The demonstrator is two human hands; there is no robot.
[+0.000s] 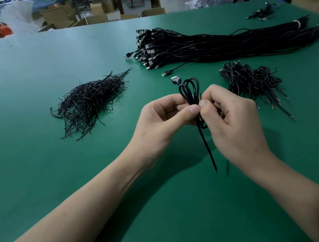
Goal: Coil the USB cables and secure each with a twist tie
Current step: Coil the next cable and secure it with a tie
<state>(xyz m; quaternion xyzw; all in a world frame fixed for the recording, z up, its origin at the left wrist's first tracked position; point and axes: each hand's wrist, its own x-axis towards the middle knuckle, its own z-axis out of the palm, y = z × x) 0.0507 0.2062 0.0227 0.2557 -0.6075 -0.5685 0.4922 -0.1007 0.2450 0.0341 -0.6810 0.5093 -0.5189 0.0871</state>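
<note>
Just right of the middle of the green worktop (pixel 40 175), both hands meet on one coiled USB cable (pixel 190 90). The left hand (pixel 166 116) has its grip clamped on the coil's waist, thumb pressed against curled fingers. The right hand (pixel 232 118) pinches the same waist from the other side, so the two thumb tips almost touch. Above the hands the loops stand upright, and the USB plug (pixel 174 80) points toward eleven o'clock. Below them the loose tail (pixel 208 151) hangs down toward six o'clock, its bared tip just above the worktop. A thin black end shows beside the right thumb; whether it is a twist tie cannot be told. At nine to ten o'clock from the hands lies a heap of black twist ties (pixel 92 105). At one o'clock, farther back, lies a long bundle of straight cables (pixel 225 45), plugs to the left, bound with white bands (pixel 297 23) near its right end. At two to three o'clock, near the right hand, sits a pile of coiled cables (pixel 250 83). One single cable's plug (pixel 167 73) lies just beyond the held coil.
</note>
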